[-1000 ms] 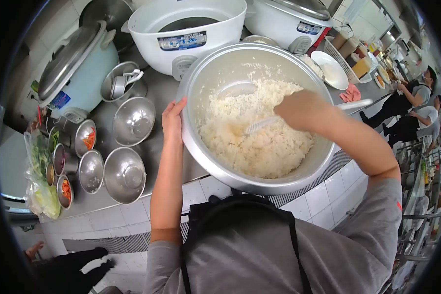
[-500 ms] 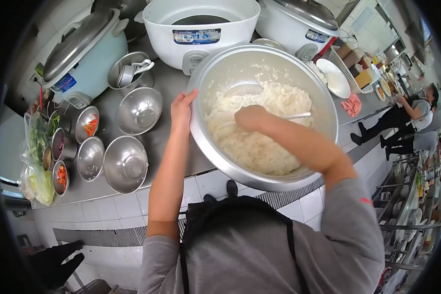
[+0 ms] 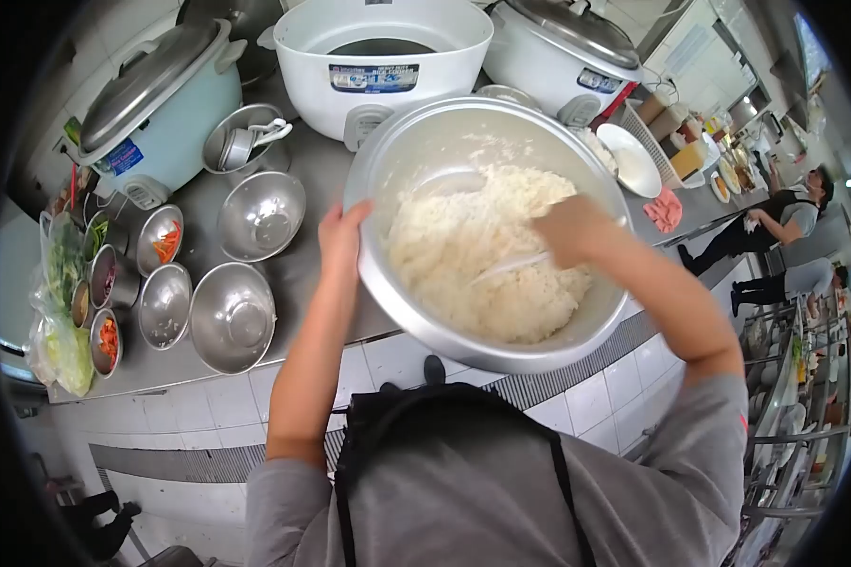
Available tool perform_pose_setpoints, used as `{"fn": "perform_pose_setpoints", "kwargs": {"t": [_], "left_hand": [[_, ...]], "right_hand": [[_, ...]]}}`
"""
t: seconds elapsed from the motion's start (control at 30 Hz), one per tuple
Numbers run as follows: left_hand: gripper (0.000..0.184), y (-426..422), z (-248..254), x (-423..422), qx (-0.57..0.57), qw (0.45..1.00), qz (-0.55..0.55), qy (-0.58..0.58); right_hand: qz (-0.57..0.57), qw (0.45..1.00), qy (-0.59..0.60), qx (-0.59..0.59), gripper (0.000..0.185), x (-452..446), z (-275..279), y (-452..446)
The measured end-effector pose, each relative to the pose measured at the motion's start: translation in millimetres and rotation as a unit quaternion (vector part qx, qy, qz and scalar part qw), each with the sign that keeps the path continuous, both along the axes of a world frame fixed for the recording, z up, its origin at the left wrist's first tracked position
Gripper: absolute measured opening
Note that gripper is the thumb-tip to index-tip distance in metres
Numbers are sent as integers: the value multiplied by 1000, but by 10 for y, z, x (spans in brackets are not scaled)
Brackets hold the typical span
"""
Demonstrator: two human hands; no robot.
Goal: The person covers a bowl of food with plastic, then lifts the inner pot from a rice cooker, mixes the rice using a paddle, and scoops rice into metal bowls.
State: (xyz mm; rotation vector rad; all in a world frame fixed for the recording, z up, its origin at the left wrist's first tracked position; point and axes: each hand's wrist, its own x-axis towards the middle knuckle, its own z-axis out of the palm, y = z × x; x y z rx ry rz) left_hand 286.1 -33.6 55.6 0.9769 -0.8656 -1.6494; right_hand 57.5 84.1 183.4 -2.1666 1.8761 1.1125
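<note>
Cooked white rice [image 3: 501, 293] fills much of a large silver-coloured metal pot [image 3: 402, 312], which tilts toward me over the counter edge. At the pot's left rim, my left hand [image 3: 343, 236] is closed on the edge, thumb up by the lip. My right hand [image 3: 581, 231] is inside the pot at the right, blurred by motion and wrapped round a pale rice paddle [image 3: 512, 267]. The paddle's thin blade points left into the rice, partly buried. Loose grains cling to the pot's inner back wall.
Behind the pot stands an open white rice cooker [image 3: 378, 85], with lidded cookers [image 3: 151, 104] [image 3: 567, 52] either side. Steel bowls [image 3: 234, 317] and small vegetable containers [image 3: 106, 340] occupy the left counter. A white plate [image 3: 631, 161] and pink cloth [image 3: 664, 210] lie right. Two people [image 3: 790, 217] stand beyond.
My right hand has swung right across the pot, and the paddle blade now points left through the rice. The rice has shifted into a higher heap. My left hand stays on the rim.
</note>
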Motion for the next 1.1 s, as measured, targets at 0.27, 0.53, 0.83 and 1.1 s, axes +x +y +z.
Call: {"fn": "perform_pose_setpoints", "kwargs": {"t": [0.27,0.53,0.83,1.1], "left_hand": [[37,1275,7,15,42,981,122,148],[59,877,-111,326,32,991,66,111],[38,692,80,177,22,996,7,85],[31,821,-38,-60,-3,988,97,122]], "right_hand": [[-73,669,-704,-228,18,-243,-13,122],[-273,592,-734,-190,11,-61,-294,-149],[-239,432,-650,-578,26,-1045,-1138,-1386],[-257,316,-813,-416,27,-1092,-1368,-1178]]}}
